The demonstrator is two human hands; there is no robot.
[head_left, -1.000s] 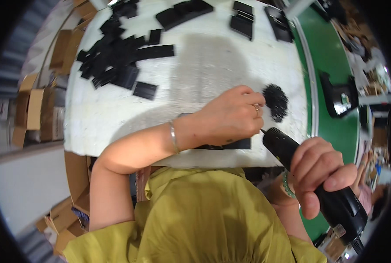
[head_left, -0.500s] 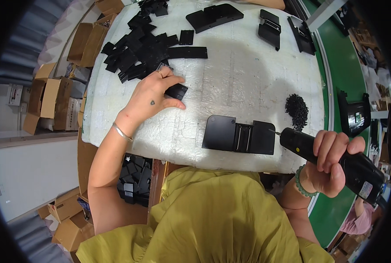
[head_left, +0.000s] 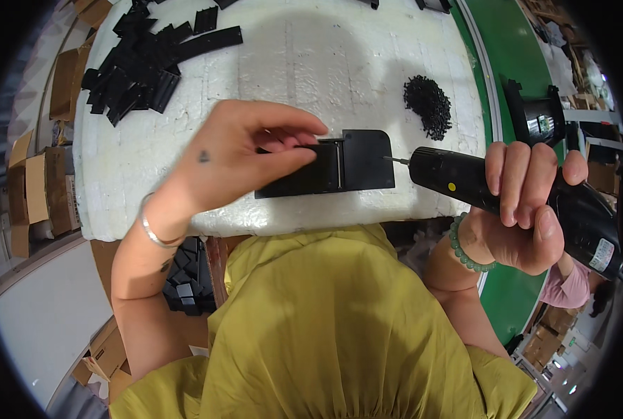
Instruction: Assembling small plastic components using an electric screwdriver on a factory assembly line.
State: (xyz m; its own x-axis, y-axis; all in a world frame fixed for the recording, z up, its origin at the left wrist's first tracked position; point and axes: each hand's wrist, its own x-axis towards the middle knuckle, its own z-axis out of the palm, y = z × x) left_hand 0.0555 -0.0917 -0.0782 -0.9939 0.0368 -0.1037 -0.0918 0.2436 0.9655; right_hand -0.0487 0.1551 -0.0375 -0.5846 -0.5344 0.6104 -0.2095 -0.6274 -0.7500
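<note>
My left hand [head_left: 238, 150] is closed on a small flat black plate [head_left: 324, 165], thumb on the near edge and fingers curled over the far side. It holds the plate over the middle of a wide black plastic panel [head_left: 367, 159] that lies flat on the table. My fingers and the plate cover much of the panel's left half. In my right hand [head_left: 524, 202] is a black electric screwdriver [head_left: 447, 173], lying nearly level. Its thin bit points left, close by the panel's right edge.
A heap of black plates [head_left: 133, 66] lies at the far left of the white-covered table [head_left: 290, 77]. Small black screws [head_left: 428, 105] are piled beyond the screwdriver. Cardboard boxes [head_left: 39, 199] stand on the left; a green surface [head_left: 510, 293] runs along the right.
My left hand has brought the small plate from beside the heap to the panel. The view has shifted, and the screwdriver stays near the panel's right edge.
</note>
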